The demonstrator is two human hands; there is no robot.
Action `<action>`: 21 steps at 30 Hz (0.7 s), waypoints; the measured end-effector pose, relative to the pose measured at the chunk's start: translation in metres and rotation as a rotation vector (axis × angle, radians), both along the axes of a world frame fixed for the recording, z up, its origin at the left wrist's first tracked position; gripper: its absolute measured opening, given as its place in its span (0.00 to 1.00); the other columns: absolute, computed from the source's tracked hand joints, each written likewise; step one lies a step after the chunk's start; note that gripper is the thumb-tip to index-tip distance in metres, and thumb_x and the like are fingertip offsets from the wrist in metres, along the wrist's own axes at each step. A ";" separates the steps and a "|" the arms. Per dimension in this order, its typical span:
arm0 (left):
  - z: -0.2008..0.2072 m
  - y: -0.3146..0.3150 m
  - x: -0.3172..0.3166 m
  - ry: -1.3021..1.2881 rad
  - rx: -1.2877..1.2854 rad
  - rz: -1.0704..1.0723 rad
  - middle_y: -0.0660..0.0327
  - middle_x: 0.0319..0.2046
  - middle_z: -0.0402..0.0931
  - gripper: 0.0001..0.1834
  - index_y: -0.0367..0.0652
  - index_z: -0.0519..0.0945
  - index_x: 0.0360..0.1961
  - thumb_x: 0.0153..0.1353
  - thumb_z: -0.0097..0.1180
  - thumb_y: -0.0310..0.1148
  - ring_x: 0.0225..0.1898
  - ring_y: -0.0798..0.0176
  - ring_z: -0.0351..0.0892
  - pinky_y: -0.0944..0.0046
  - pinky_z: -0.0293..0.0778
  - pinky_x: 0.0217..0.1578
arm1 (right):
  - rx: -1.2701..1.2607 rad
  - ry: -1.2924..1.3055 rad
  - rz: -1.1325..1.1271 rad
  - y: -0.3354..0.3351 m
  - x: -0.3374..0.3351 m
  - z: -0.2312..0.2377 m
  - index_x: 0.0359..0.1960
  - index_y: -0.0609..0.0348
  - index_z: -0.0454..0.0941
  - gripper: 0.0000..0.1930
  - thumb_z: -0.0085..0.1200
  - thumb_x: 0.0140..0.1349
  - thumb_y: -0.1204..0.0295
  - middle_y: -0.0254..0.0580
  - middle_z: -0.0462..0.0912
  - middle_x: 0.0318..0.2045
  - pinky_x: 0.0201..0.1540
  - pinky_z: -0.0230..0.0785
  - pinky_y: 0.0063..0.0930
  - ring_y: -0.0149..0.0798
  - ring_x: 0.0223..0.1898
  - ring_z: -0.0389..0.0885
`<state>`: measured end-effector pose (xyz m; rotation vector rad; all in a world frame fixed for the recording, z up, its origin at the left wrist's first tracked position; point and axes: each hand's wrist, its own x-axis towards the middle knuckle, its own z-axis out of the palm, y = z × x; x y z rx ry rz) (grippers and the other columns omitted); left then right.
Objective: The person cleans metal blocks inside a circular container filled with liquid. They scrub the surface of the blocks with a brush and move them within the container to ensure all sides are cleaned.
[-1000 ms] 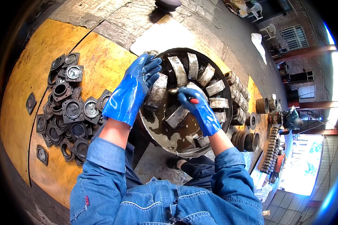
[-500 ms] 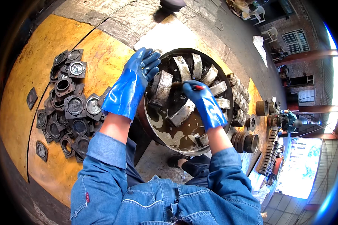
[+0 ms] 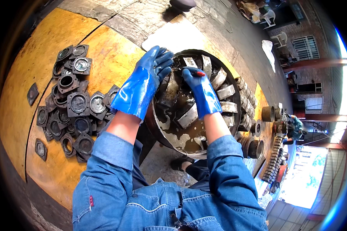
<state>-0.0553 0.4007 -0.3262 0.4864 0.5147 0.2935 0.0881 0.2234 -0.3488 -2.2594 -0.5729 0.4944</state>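
Note:
My left hand [image 3: 158,63], in a wet blue rubber glove, hovers over the left rim of a round dark basin [image 3: 240,90]. Its fingers are spread and slightly bent, and I see nothing held in them. Close by on the right, my right hand [image 3: 193,79] wears the same kind of glove and is closed around a tool with a red handle [image 3: 200,73]; the tool's working end is not clear. Below both hands, curved metal blocks [image 3: 188,116] stand in a ring inside the basin, with murky liquid [image 3: 187,140] at its near side.
Square metal flanges with round openings [image 3: 78,104] lie heaped on the yellow board [image 3: 31,131] to my left. Cylindrical metal parts [image 3: 247,96] line the basin's right side. Farther right are metal rings [image 3: 268,113] and a person [image 3: 297,129] in blue-green clothing.
My right hand has moved up and slightly left with the red-handled tool, nearer my left hand. My left hand has shifted slightly right, its fingers a little more bent.

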 end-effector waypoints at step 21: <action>-0.007 -0.007 -0.006 -0.018 0.078 -0.027 0.53 0.59 0.81 0.24 0.44 0.74 0.60 0.75 0.49 0.50 0.55 0.55 0.82 0.59 0.80 0.50 | -0.422 0.106 0.017 -0.041 -0.162 -0.043 0.44 0.66 0.83 0.22 0.57 0.64 0.56 0.49 0.85 0.27 0.38 0.74 0.40 0.43 0.30 0.83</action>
